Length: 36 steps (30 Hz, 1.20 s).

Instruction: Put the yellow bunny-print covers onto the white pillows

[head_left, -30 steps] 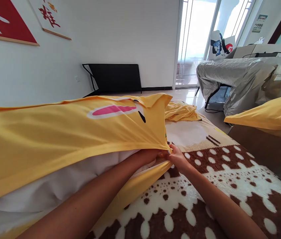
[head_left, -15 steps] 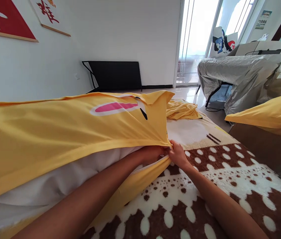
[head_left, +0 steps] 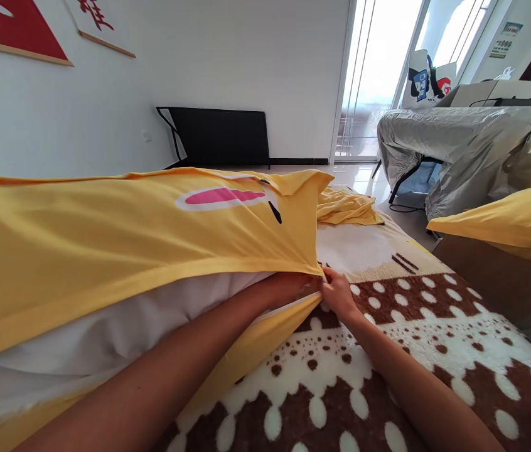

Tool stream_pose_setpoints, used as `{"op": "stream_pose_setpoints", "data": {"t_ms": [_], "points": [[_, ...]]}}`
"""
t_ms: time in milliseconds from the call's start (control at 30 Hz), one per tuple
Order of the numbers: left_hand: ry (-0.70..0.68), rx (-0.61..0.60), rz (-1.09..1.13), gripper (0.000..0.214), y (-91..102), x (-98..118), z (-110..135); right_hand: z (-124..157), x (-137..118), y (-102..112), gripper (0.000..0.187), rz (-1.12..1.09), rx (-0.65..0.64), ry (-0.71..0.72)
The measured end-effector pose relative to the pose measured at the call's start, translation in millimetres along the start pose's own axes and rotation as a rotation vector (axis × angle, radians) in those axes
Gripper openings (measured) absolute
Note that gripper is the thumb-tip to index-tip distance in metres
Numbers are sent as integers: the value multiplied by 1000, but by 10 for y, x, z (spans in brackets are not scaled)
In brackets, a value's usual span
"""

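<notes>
A yellow pillowcase with a pink-and-white cartoon print spans the left and middle, its long side gaping toward me. White filling shows inside the opening. My left hand reaches into the gap at the right-hand corner; its fingers are closed by the edge and partly hidden by the cloth. Against that same corner, my right hand pinches the pillowcase's edge from outside, thumb and fingers together. Both hands nearly touch. What else lies between the fingers is too small to make out.
Beneath is a brown-and-white patterned blanket. Crumpled yellow cloth lies beyond the corner. Another yellow fabric piece juts in at right above a cardboard box. A covered table and black panel stand behind.
The view has shifted slightly, so the wall pictures sit higher. Both hands stay at the pillowcase's corner, with almost no visible movement.
</notes>
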<state>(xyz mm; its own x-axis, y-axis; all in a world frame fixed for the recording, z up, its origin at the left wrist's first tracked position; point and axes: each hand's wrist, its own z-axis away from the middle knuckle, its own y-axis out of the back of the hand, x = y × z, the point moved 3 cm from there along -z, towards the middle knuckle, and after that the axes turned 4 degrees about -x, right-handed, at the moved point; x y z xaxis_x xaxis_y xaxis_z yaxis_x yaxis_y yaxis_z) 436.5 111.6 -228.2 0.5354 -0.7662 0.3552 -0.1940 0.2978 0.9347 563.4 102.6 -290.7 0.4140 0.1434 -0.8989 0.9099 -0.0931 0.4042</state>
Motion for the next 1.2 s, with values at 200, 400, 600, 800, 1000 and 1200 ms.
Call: {"op": "stream_pose_setpoints", "data": {"t_ms": [200,400,600,800,1000,1200], "points": [[-15,-35,13,15,23,26,15,13,116,-194,16,-544,31,-162],[6,38,32,23,-14,-65,-3,-6,156,-262,16,-705,-51,-201],[83,-25,42,24,-77,-148,-28,-41,174,-176,14,-312,-29,-113],[154,-81,50,19,-131,-167,-44,-49,90,-130,12,-49,59,61],[311,73,37,18,-108,-172,-101,-5,25,-116,21,-131,66,214],[361,107,85,15,-163,-170,-83,-1,68,-106,26,-68,37,187]]}}
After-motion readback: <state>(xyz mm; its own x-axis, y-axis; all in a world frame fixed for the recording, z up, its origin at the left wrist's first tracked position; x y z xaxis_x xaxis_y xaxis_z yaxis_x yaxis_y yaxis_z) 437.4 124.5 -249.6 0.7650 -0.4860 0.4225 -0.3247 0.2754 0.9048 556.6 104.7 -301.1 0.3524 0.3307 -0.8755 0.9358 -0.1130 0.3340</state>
